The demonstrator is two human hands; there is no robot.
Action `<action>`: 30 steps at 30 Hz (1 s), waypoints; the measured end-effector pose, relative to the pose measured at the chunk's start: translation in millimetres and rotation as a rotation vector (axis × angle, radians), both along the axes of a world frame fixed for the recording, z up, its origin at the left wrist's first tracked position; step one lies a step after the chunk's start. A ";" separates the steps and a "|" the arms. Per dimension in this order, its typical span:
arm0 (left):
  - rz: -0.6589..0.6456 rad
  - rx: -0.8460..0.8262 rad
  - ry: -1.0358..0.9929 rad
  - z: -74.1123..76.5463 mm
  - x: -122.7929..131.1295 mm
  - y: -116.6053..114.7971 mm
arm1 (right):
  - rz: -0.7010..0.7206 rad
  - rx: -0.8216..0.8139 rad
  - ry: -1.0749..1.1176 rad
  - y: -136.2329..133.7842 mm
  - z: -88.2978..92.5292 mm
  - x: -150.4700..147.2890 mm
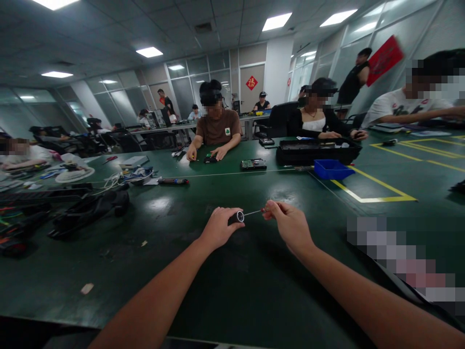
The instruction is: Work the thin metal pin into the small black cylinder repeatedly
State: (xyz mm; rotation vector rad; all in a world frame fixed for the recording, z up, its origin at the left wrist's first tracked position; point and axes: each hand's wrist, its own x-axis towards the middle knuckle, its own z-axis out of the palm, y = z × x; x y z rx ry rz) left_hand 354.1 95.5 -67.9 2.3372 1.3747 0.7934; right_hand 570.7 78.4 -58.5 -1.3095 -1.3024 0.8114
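My left hand is closed around a short black cylinder with a bright ring on its end, held above the green table. A thin, pale line, a wire or a slim shaft, runs from the cylinder toward my right hand. The fingertips of that hand pinch a small red piece at the line's far end. What exactly these parts are cannot be made out, and my fingers hide some of them.
Beyond my hands lie a hard drive, a blue bin and a long black tray. A screwdriver-like tool and black bags are on the left. Across the table, a person in a brown shirt handles a small device.
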 end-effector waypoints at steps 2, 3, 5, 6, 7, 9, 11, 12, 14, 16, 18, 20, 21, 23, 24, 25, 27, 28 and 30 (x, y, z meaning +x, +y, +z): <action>-0.004 -0.005 0.007 0.2 0.2 0.3 | 0.001 -0.003 -0.005 1.0 -0.9 0.4; -0.006 -0.008 0.013 0.1 0.2 0.5 | 0.003 -0.002 -0.008 1.5 -1.3 0.7; -0.008 -0.009 0.023 -0.4 0.1 1.1 | 0.020 0.005 -0.020 2.2 -1.9 0.9; -0.008 -0.006 0.027 -0.7 0.0 1.3 | 0.032 0.008 -0.020 2.2 -2.0 0.8; -0.007 -0.004 0.029 -1.0 -0.1 1.4 | 0.050 0.009 -0.008 2.0 -2.1 0.6; -0.007 0.003 0.031 -1.5 -0.5 1.4 | 0.104 0.001 0.059 1.2 -2.2 -0.4; -0.006 0.008 0.030 -1.9 -0.9 1.1 | 0.162 -0.004 0.152 0.1 -2.2 -1.6; -0.005 0.011 0.027 -2.0 -1.1 0.9 | 0.191 -0.004 0.180 -0.4 -2.0 -2.1; -0.004 0.015 0.023 -2.2 -1.6 0.7 | 0.211 -0.001 0.174 -1.5 -1.3 -2.9; -0.006 0.016 0.022 -2.4 -2.0 0.7 | 0.188 -0.005 0.106 -2.5 0.1 -3.4; -0.008 0.013 0.029 -2.6 -2.2 0.8 | 0.150 -0.006 0.024 -3.3 1.5 -3.8; -0.006 0.013 0.034 -2.8 -2.0 0.9 | 0.130 -0.001 -0.036 -3.6 2.2 -4.2; -0.003 0.012 0.037 -2.8 -1.7 0.9 | 0.131 0.002 -0.052 -3.4 2.0 -4.3; 0.000 0.007 0.038 -2.9 -0.9 0.9 | 0.138 0.004 -0.040 -2.6 0.2 -4.4; 0.002 0.005 0.037 -3.1 -0.5 0.9 | 0.141 0.008 -0.012 -2.0 -1.2 -4.3; 0.002 0.004 0.037 -3.3 -0.2 0.9 | 0.141 0.015 0.024 -1.4 -2.8 -4.2; 0.000 0.008 0.041 -4.1 0.0 1.1 | 0.142 0.036 0.083 -0.6 -5.9 -3.9; 0.000 0.012 0.044 -4.6 -0.1 1.3 | 0.145 0.047 0.088 -0.4 -7.1 -3.8; -0.008 0.016 0.052 -5.4 -0.4 1.8 | 0.150 0.061 0.062 -0.2 -8.9 -4.2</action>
